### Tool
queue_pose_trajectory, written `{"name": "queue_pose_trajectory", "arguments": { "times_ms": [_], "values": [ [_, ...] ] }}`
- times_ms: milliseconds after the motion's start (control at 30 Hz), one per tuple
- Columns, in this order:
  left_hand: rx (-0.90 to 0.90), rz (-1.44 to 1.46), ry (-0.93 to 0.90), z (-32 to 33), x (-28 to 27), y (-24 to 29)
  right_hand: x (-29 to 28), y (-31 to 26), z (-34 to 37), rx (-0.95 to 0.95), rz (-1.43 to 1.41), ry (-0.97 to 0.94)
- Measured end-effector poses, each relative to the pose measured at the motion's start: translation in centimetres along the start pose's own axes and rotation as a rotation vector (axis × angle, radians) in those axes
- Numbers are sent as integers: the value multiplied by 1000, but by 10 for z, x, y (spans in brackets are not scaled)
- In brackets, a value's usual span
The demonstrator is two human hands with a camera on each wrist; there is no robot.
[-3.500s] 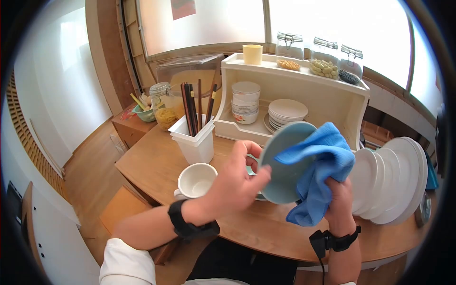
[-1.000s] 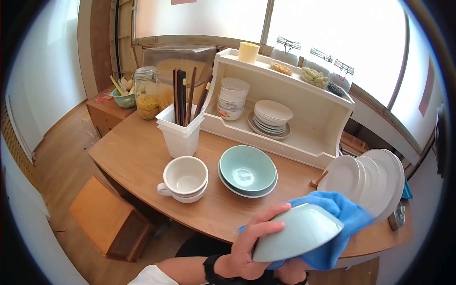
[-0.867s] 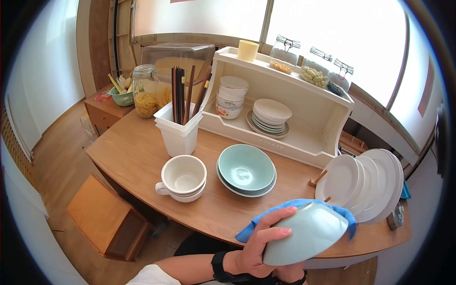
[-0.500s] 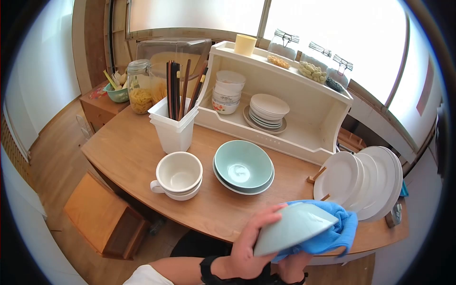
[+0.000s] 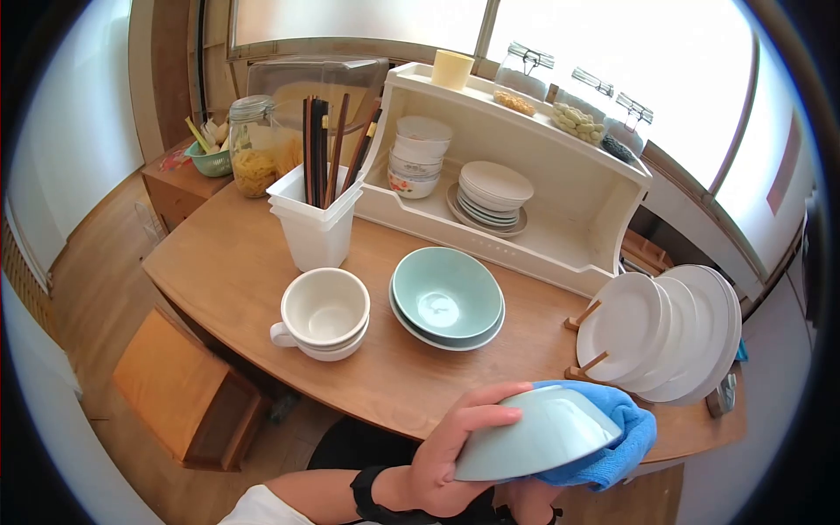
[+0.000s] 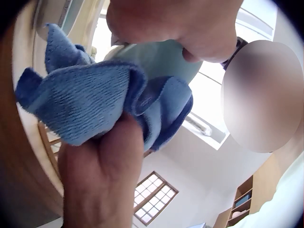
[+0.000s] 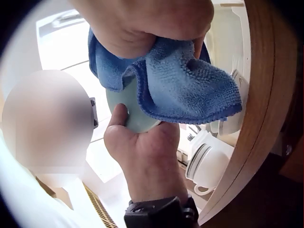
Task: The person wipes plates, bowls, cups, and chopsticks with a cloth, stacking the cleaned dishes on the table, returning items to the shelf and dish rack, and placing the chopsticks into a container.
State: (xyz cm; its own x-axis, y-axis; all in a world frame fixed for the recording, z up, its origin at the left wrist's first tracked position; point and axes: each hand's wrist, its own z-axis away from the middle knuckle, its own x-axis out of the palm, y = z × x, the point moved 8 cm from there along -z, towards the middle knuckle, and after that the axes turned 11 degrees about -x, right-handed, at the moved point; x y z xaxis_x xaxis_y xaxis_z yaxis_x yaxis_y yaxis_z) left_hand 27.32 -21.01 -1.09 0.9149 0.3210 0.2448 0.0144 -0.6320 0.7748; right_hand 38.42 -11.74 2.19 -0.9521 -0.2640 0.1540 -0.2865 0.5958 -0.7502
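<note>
My left hand (image 5: 455, 446) grips a pale blue-green bowl (image 5: 538, 437) by its side, fingers over the outside and thumb at the rim. The bowl is tilted, its glossy underside facing up in the head view. A blue cloth (image 5: 626, 437) is bunched at the far side of the bowl and over its rim. My right hand (image 7: 152, 19) holds this cloth against the inside of the bowl; in the head view the bowl hides most of that hand. On the table ahead, another blue-green bowl (image 5: 446, 293) is stacked in a similar one.
Stacked white mugs (image 5: 325, 306) stand left of the bowls, with a white chopstick holder (image 5: 311, 232) behind. A cream shelf (image 5: 569, 232) holds bowls and plates. White plates (image 5: 621, 328) stand in a wooden rack at the right. The table's front edge (image 5: 394, 420) is near my hands.
The held bowl has come down from above the table to near the front edge, turning from its inside to its underside. The cloth shifts and bunches around the rim; both hands keep their hold.
</note>
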Motion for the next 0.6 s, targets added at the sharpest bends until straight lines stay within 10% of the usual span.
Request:
{"name": "queue_pose_trajectory", "arguments": {
  "times_ms": [333,500,600],
  "values": [
    [-389,693,365,15,-36,-53,-22,15,-4,-22,159,2],
    [-404,88,135,16,-17,-60,-31,26,-6,-25,220,-10],
    [-335,-398,55,2,-17,-46,-77,66,8,-244,721,-115]
  ]
}}
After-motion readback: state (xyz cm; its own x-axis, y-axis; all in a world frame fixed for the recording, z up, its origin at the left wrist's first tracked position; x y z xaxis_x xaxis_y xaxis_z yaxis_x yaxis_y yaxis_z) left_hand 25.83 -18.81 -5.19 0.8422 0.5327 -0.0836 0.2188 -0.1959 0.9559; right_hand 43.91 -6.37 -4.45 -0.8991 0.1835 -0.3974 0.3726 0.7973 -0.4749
